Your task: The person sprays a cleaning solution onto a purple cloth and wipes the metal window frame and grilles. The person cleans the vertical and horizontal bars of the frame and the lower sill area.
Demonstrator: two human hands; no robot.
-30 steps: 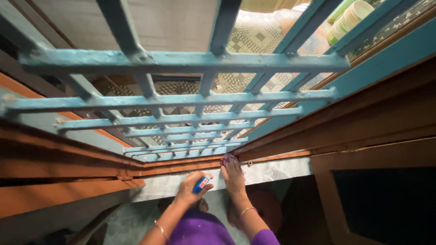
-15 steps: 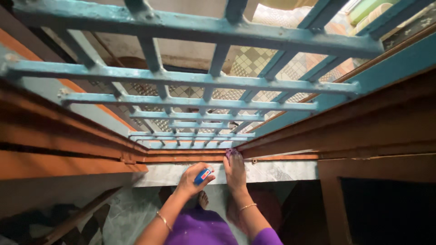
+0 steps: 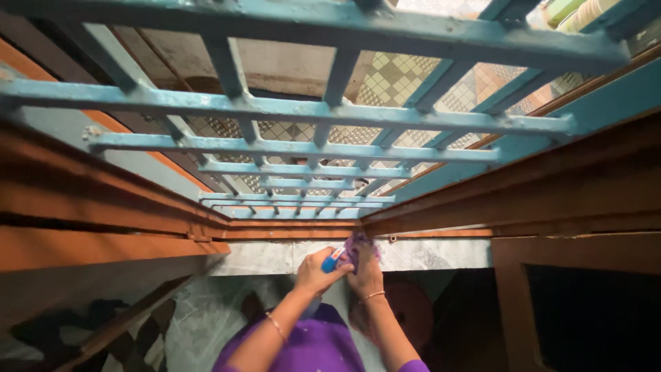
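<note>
So you're looking straight down a blue-painted window grille [image 3: 303, 148], and your hands are both down at the bottom of it, over the pale stone sill [image 3: 427, 253].

Your left hand [image 3: 315, 272] is curled tight around a small blue bottle [image 3: 332, 260]; there's a bit of red and white on it, and its top end points toward the other hand. Fingers are wrapped right round it, so that hand is fully closed on the bottle.

Your right hand [image 3: 367, 275] is bunched around a purple cloth [image 3: 358, 245], which pokes out above the fingers in a crumpled wad. The grip looks closed, but how much of the cloth is tucked inside the palm I can't tell. The bottle's tip is touching or just beside the cloth; the picture's too small to say which.

Both hands are pressed close together, pretty much knuckle to knuckle, right at the front edge of the sill, near the middle. The cloth sits just below the lowest bar of the grille, where the brown wooden frame [image 3: 117, 220] meets the sill.

Other stuff: you've got thin gold bangles on both wrists and purple clothing [image 3: 303, 348] showing at the bottom. Through the bars there's a patterned tiled floor [image 3: 392, 79] outside. To the right there's a dark wooden panel [image 3: 585, 303], and below the sill a greyish marbled floor [image 3: 200, 324].
</note>
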